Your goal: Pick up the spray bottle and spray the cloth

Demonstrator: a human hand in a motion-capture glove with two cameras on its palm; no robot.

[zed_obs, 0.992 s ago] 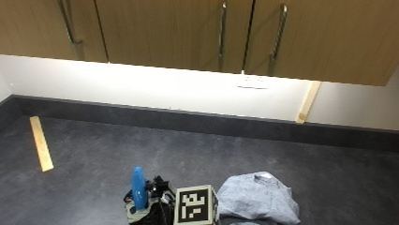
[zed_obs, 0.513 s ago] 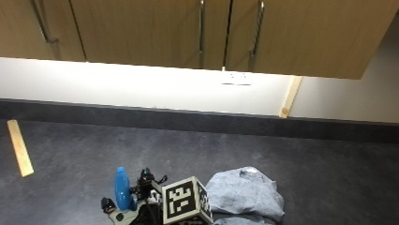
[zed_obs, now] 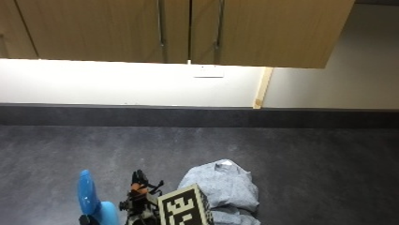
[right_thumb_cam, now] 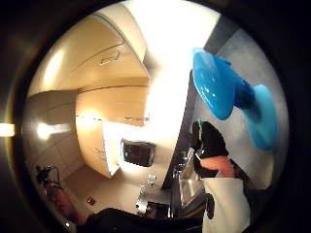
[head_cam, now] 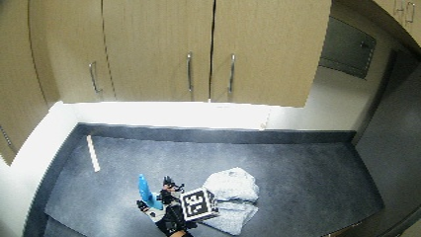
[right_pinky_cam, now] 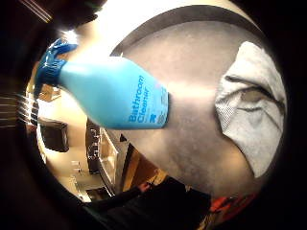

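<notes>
The light blue plastic spray bottle (zed_obs: pixel 92 202) with a darker blue trigger head stands up from the dark grey speckled worktop (zed_obs: pixel 299 159) near its front edge, just to the left of the gloved right hand (zed_obs: pixel 142 202). In the little finger side palm view the bottle (right_pinky_cam: pixel 112 93) fills much of the picture and its label reads "Bathroom Cleaner", so it is close against the palm. In the thumb side palm view the blue trigger head (right_thumb_cam: pixel 228 94) shows beside a black-gloved fingertip (right_thumb_cam: pixel 208 138). The hand is probably wrapped round the bottle, but its fingers are mostly hidden behind the rig on the glove, so I cannot tell for sure how they stand.

The crumpled pale grey cloth (zed_obs: pixel 225 191) lies on the worktop just to the right of the hand, apart from the bottle; it also shows in the little finger side view (right_pinky_cam: pixel 252 110). In the wide outside view a pale wooden strip (head_cam: pixel 93 153) lies flat near the worktop's left end, well apart from the bottle (head_cam: pixel 144 190). Wooden wall cupboards (zed_obs: pixel 187 28) with metal bar handles hang above a white wall.
</notes>
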